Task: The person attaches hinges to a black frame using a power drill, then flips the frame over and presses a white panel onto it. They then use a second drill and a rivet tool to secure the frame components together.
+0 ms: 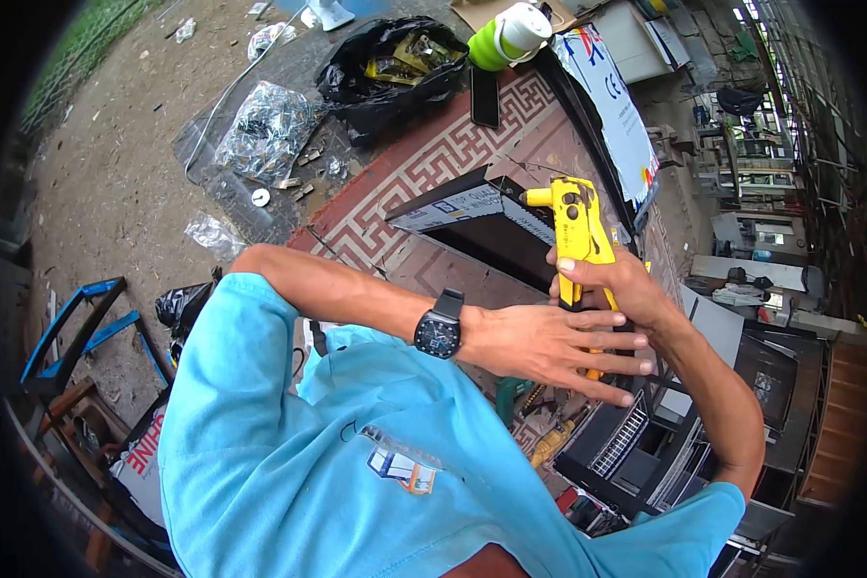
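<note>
My right hand [626,284] grips a yellow hand riveter [580,226], its head pointing up and away from me and its nose turned to the left. Across the tool's handles lies my left hand [544,349], palm down with its fingers stretched out and slightly apart, the fingertips close to my right wrist. A black watch [437,334] sits on my left wrist. Just behind the riveter stands a black metal frame [472,217] with printed protective film along its edges. Part of the riveter's handles is hidden under my left hand.
Beyond the frame lies a red patterned mat [433,159] with a phone [486,97] and a green-white jug [511,37]. A black plastic bag [356,77] and a clear bag of small parts [268,130] rest further left. Black metal frames [636,438] stand at lower right.
</note>
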### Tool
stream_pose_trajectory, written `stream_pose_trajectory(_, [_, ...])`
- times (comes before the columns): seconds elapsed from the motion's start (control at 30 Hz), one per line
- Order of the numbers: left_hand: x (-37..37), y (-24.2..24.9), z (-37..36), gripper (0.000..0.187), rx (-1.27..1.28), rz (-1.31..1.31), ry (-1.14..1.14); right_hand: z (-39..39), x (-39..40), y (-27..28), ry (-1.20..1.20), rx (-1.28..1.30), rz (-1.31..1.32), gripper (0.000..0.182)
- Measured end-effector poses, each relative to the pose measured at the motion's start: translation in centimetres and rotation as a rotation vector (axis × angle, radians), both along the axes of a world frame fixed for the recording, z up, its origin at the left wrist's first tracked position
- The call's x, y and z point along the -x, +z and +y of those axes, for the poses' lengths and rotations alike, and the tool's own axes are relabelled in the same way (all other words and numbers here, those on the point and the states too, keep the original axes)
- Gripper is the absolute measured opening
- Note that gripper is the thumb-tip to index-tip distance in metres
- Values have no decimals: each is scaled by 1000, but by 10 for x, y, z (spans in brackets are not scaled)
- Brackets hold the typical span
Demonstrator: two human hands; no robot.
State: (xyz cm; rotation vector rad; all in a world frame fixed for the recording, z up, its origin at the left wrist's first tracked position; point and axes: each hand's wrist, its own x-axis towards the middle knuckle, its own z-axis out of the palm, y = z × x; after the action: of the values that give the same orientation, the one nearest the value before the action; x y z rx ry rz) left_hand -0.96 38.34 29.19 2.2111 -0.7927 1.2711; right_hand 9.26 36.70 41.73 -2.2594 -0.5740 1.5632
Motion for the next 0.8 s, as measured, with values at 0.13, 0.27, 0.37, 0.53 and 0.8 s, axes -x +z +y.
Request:
stream_pose_trajectory(0.13, [-6, -7, -1, 70, -98, -51, 127, -6, -11, -18, 57, -106, -9, 31])
stream_pose_trajectory(0.27, [-26, -22, -6, 67, -216, -180, 198, -9, -11, -19, 256, -157, -151, 25])
stream_pose_trajectory(0.37, [-28, -21, -8, 55, -216, -307, 213, -18, -11, -25, 267, -182, -177, 25])
stream_pose_trajectory(0.53, [-29, -19, -4, 32, -269, -355, 163, -18, -5, -34, 279, -244, -229, 24])
stream_pose_trajectory(0.8, [-25, -26, 4, 43, -207, -305, 140, -17, -8, -37, 182, -304, -244, 28])
